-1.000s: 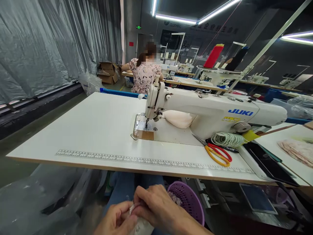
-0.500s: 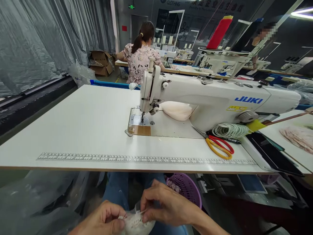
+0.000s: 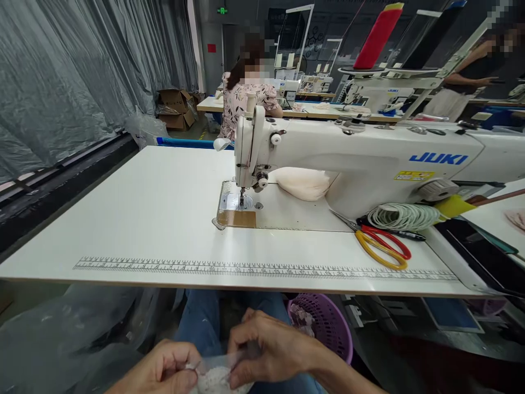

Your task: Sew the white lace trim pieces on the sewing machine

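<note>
Low in front of me, over my lap, is a small clear plastic bag (image 3: 216,363) with white, speckled, lace-like material (image 3: 215,380) in it. My left hand (image 3: 166,365) pinches the bag's left side between thumb and curled fingers. On the other side my right hand (image 3: 273,350) grips the plastic film with thumb and fingertips, and the film stretches between the two hands. The lower part of the bag is cut off by the picture's bottom edge. Both hands are below the front edge of the white table (image 3: 164,230).
A white sewing machine (image 3: 361,148) stands on the table. Scissors with red and yellow handles (image 3: 383,246) lie beside a coil of pale cord (image 3: 404,216). A purple basket (image 3: 334,328) with fabric scraps sits under the table. Beyond, a co-worker (image 3: 250,93) sits at another machine.
My view has shifted slightly, so the machine's right end sits further right. The plastic film now shows more widely stretched between my hands, which both keep hold of the bag.
</note>
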`<state>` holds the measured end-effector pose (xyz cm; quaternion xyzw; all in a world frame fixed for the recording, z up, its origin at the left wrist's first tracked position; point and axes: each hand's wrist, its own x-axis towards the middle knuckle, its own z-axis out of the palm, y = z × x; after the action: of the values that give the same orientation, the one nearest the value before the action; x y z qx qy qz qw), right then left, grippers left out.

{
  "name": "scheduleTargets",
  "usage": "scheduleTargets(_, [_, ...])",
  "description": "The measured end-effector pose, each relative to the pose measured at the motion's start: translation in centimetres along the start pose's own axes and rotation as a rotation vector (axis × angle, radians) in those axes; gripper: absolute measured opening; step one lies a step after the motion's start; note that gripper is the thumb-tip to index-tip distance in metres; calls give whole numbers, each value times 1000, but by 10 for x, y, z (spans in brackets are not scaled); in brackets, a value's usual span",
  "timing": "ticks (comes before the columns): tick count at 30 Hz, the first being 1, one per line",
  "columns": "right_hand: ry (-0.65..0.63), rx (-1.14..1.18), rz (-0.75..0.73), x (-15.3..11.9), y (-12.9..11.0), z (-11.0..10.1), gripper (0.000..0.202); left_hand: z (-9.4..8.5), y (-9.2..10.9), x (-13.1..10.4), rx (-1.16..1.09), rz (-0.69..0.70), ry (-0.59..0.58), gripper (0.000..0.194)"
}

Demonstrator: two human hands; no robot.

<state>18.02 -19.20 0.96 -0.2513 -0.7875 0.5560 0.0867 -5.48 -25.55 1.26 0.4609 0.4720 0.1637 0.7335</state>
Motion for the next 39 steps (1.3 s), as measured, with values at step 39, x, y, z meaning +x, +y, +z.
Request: scheduleTargets(39, [-208, 34, -141, 8, 4, -8, 38, -1, -1, 0, 76, -87, -87, 53])
